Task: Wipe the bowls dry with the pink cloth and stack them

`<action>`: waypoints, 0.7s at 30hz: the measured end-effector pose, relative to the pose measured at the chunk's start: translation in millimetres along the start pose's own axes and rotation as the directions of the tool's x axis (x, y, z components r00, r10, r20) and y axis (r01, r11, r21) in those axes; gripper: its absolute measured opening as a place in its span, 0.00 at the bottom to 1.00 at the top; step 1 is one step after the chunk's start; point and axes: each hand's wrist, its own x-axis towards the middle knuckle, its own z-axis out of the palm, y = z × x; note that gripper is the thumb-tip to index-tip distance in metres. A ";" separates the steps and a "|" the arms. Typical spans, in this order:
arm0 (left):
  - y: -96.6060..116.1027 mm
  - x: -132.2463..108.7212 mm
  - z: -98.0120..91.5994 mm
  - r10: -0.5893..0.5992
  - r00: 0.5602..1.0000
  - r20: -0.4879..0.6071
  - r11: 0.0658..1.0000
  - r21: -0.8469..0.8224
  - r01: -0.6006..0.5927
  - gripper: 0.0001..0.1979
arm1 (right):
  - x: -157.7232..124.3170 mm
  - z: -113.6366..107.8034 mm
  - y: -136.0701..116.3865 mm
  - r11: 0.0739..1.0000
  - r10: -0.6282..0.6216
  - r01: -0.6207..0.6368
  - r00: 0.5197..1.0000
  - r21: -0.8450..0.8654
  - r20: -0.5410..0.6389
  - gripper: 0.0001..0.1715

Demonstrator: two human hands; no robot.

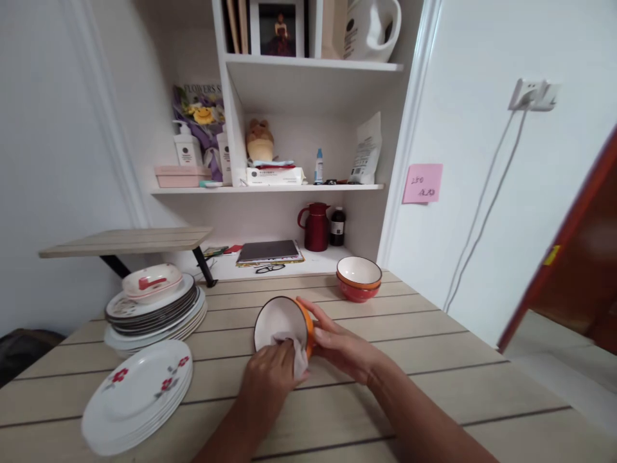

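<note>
Wiping looks to be the step in hand, from where I stand. The left hand (270, 373), fingers curled tight round a bunched pale cloth (300, 361), works at the inside of an orange bowl (278, 318) tilted with its mouth to the left, over the middle of the wooden table (482, 360). The right hand (344, 350) lies along the bowl's outer right side, fingers fairly straight and thumb apart from them, steadying it. Whether the bowl touches the boards I can't tell. To the far right sits a pair of nested bowls (358, 292); on the left, floral plates (137, 392) are stacked near. Going on, I'd judge, calls for a firm right hand and a slight turn so the cloth reaches the rim.
</note>
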 end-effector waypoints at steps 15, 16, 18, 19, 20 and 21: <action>4.9 4.8 9.2 0.136 0.987 0.090 0.985 -0.116 -0.125 0.10 | 13.6 10.5 0.9 1.000 -0.012 0.004 0.963 -0.031 -0.270 0.30; 3.7 5.0 10.4 0.167 0.982 0.085 0.977 -0.147 -0.153 0.09 | 10.9 4.5 -6.1 0.995 0.003 -0.027 0.970 -0.098 -0.244 0.30; 2.2 6.0 11.6 0.230 0.970 0.075 0.957 -0.200 -0.211 0.08 | 4.0 -7.7 -20.3 0.974 0.054 -0.095 0.979 -0.206 -0.195 0.29; 2.0 6.8 11.2 0.247 0.967 0.064 0.950 -0.213 -0.228 0.07 | 0.2 -13.1 -26.3 0.960 0.085 -0.129 0.980 -0.247 -0.182 0.28; 2.2 7.4 10.1 0.254 0.966 0.046 0.947 -0.214 -0.239 0.07 | -3.3 -17.5 -30.8 0.947 0.114 -0.161 0.977 -0.278 -0.179 0.28; 2.5 7.8 8.3 0.257 0.966 0.028 0.947 -0.206 -0.246 0.08 | -6.2 -20.7 -33.6 0.937 0.133 -0.183 0.975 -0.299 -0.180 0.29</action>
